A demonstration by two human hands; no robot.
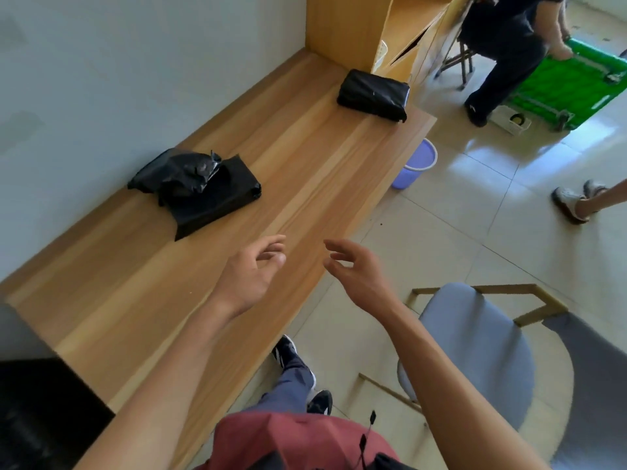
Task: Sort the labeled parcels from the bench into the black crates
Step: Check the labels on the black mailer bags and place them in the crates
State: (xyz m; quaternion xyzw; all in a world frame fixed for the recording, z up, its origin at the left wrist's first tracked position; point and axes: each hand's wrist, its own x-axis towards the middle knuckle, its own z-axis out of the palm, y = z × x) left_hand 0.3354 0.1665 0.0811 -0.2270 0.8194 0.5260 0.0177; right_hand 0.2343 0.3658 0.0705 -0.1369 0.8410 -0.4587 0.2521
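your left hand point(252, 271) and right hand point(361, 269) hang spread and hold nothing above the counter point(305, 157). the crumpled parcel point(196, 186) lies beyond them, near the wall; take it from both sides, under its loose flap.

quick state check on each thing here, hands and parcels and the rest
left hand: open, fingers loosely curled, holds nothing, above the bench
right hand: open, holds nothing, past the bench edge
near parcel: lying on the bench, wrap crumpled
far parcel: lying flat near the bench end
purple bin: upright on the floor
grey chair: nobody sitting
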